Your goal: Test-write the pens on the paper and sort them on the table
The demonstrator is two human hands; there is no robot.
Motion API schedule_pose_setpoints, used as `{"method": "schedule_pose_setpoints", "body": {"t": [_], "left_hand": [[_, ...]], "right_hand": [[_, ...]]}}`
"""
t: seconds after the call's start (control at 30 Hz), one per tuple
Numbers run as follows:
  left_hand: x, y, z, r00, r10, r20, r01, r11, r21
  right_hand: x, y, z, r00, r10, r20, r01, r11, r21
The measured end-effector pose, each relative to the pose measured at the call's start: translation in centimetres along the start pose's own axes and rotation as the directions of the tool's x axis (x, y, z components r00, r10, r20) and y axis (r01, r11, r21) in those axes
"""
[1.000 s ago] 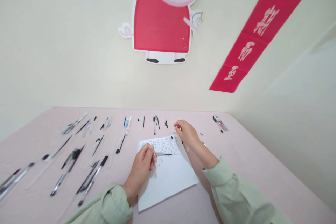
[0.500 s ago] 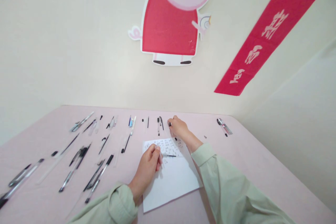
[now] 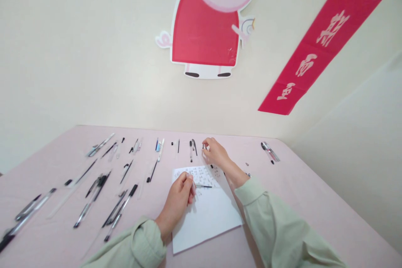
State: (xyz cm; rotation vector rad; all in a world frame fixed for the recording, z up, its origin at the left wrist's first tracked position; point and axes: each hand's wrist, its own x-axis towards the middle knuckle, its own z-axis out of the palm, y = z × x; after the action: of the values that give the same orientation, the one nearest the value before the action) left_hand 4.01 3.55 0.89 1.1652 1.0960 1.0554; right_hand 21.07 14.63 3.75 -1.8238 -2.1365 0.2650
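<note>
My left hand (image 3: 177, 199) is closed around a clear plastic pen barrel (image 3: 195, 190), held over a white sheet of paper (image 3: 207, 217) with handwriting along its far part. A thin dark pen refill (image 3: 204, 186) lies across the writing beside those fingers. Farther off, my right hand (image 3: 216, 153) hovers low at the table's far side, thumb and fingers slightly apart. Right by its fingertips is a small black pen part (image 3: 203, 146), partly hidden by the fingers. Another small black piece (image 3: 212, 166) sits at the paper's far edge, below the right palm.
Pens and pen parts lie in rows over the left of the pink table (image 3: 301, 201), among them a black-capped pen (image 3: 125, 205) and a black-and-clear pen (image 3: 191, 150). Several pens (image 3: 269, 152) are grouped at the far right. A wall stands behind.
My right hand's fingers have parted, and the small black part they were at now shows beside the fingertips. My left hand keeps the clear barrel in place.
</note>
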Motion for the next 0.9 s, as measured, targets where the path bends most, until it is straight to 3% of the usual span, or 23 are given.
{"method": "schedule_pose_setpoints", "body": {"t": [0.07,0.1,0.17,0.23,0.27,0.4,0.5,0.6,0.77,0.9], "left_hand": [[0.1,-0.1,0.0,1.000,-0.003,0.005,0.003,0.999,-0.032],[0.1,0.0,0.0,1.000,0.001,0.010,0.000,0.999,-0.043],[0.1,0.0,0.0,1.000,0.010,0.022,-0.009,0.998,-0.055],[0.2,0.0,0.0,1.000,0.013,0.020,-0.012,0.998,-0.069],[0.2,0.0,0.0,1.000,0.010,0.012,-0.009,0.997,-0.080],[0.4,-0.2,-0.1,1.000,0.003,0.013,-0.001,0.994,-0.111],[0.4,-0.1,-0.2,1.000,-0.007,0.026,0.009,0.998,-0.068],[0.3,0.1,-0.2,0.998,-0.011,0.062,0.013,0.999,-0.034],[0.2,0.5,-0.1,0.994,-0.001,0.111,0.002,1.000,-0.009],[0.4,0.2,-0.1,0.993,-0.015,0.117,0.017,1.000,-0.014]], "right_hand": [[-1.5,-0.6,-0.4,1.000,0.011,0.011,-0.014,0.947,0.321],[-2.6,-0.9,-0.6,0.999,0.027,0.041,-0.045,0.842,0.537],[-5.0,-1.7,-0.9,0.987,0.046,0.156,-0.156,0.537,0.829],[-7.6,-2.3,-1.0,0.961,0.046,0.271,-0.272,0.307,0.912],[-8.8,-2.6,-1.0,0.951,0.046,0.307,-0.309,0.233,0.922],[-11.4,-3.2,-0.3,0.938,0.066,0.339,-0.344,0.092,0.934],[-11.6,-3.2,0.5,0.948,0.116,0.296,-0.306,0.085,0.948],[-11.3,-3.2,1.2,0.961,0.141,0.239,-0.258,0.134,0.957],[-11.1,-3.4,1.9,0.980,0.152,0.131,-0.175,0.320,0.931],[-11.4,-3.5,2.1,0.996,0.082,0.016,-0.052,0.465,0.884]]}}
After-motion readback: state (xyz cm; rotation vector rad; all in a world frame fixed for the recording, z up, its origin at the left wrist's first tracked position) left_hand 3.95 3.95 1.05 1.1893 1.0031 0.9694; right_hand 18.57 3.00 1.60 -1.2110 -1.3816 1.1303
